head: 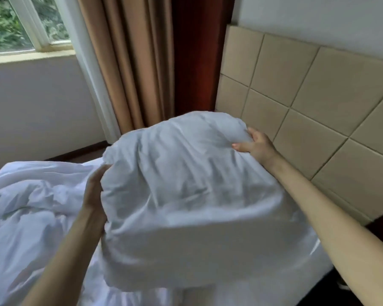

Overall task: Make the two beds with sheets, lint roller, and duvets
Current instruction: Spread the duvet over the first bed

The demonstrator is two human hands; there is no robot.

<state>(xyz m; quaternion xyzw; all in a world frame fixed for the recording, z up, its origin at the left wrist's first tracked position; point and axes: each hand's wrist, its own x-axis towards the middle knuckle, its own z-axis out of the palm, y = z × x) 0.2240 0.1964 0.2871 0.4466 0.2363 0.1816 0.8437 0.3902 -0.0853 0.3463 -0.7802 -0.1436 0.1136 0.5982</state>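
Plump white cotton-cased pillow (pixel 186 184) held up over the bed, close to the headboard.
Looks light, soft and floppy, likely to sag if held at one point, so grip opposite edges. Right hand (pixel 255 144) pinches the far corner, thumb on top. Left hand (pixel 95 191) lies against the left edge; finger curl cannot be told. Below: crumpled white duvet (pixel 31 195); behind: beige padded square-panelled headboard (pixel 318 96).

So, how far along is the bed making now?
Nothing looks finished yet. In hand: the left hand and right hand hold a white pillow up above the bed, near the headboard. Still to do: the duvet lies crumpled on the bed and needs spreading. Nothing else of the job is in view.
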